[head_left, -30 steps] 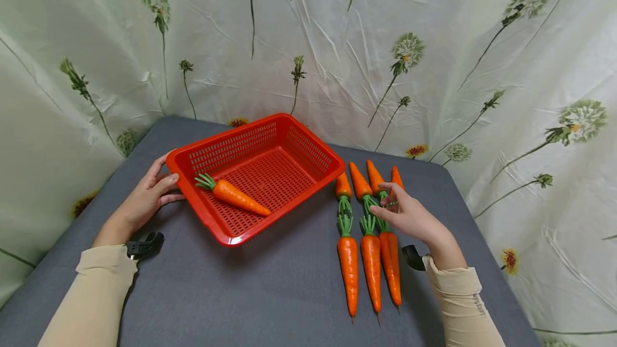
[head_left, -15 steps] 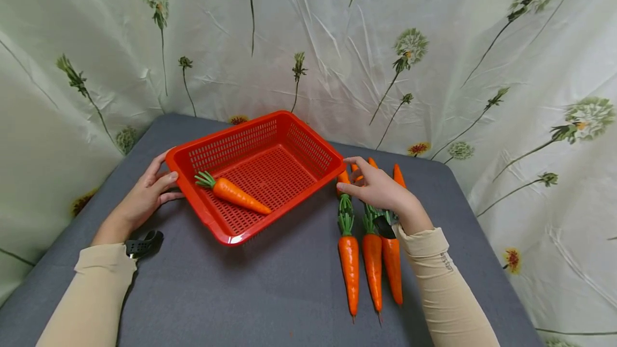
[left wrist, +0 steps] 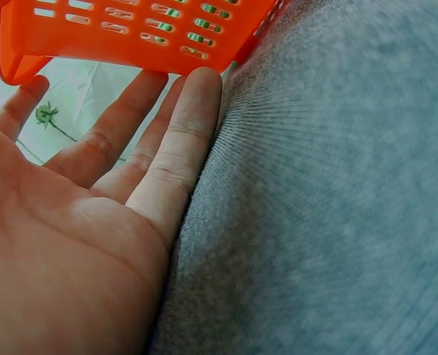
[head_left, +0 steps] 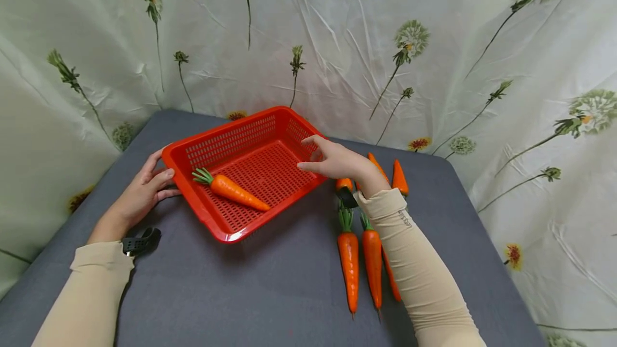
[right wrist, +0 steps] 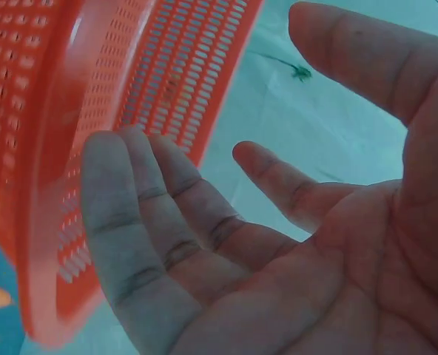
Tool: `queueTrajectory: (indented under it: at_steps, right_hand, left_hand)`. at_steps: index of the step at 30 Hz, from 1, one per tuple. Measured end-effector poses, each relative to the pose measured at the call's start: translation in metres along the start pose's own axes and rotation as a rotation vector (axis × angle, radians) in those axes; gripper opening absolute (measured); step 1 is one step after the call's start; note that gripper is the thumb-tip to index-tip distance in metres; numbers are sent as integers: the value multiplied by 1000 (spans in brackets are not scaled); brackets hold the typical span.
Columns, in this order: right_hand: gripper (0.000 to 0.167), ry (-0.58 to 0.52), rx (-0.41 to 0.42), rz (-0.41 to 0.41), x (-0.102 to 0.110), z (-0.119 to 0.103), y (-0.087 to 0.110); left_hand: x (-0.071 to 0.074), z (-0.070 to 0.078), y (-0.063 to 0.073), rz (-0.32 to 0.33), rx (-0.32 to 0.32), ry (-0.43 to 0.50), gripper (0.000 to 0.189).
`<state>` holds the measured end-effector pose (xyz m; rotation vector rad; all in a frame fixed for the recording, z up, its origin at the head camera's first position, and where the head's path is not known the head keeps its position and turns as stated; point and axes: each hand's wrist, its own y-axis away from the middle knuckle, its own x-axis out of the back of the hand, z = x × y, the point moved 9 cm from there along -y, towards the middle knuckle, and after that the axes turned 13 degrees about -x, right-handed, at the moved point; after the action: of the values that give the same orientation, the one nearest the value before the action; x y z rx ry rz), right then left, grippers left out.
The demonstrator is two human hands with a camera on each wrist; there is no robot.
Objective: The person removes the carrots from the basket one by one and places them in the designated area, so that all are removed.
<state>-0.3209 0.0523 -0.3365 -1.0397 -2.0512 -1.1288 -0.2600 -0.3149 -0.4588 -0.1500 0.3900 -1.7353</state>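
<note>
A red plastic basket (head_left: 231,232) with slotted walls stands on the grey table. One orange carrot (head_left: 236,191) with green stalks lies inside, near the left end. My left hand (head_left: 140,200) is at the basket's left end; in the left wrist view its straight fingers (left wrist: 178,155) touch the red wall and rim. Over the basket's right end hovers my right hand (head_left: 337,160), fingers apart from the thumb and holding nothing. Beside the basket lie several more carrots (head_left: 348,266) in two rows, stalks meeting in the middle. The right forearm and hand hide part of them.
The table (head_left: 250,299) is covered with grey cloth. A pale curtain (head_left: 217,20) printed with dandelions hangs behind it and along its sides. Each wrist wears a black strap (head_left: 140,241).
My right hand has moved left from above the carrots to over the basket's right end. The left hand, the basket and the carrot in it have stayed in place.
</note>
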Motion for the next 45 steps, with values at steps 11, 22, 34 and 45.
queueTrajectory:
  at_steps: [11, 22, 34, 45]
  right_hand:
    - [70, 100, 25, -116, -37, -48, -41]
    - [73, 105, -10, -244, -80, -92, -65]
    - [79, 243, -69, -297, -113, -104, -84]
    - [63, 255, -148, -304, -121, -107, -83]
  left_hand:
    - [1, -2, 3, -2, 4, -2, 63]
    - [3, -1, 3, -3, 2, -13, 63]
    - [1, -2, 4, -8, 6, -8, 64]
    - [0, 0, -1, -6, -8, 6, 64]
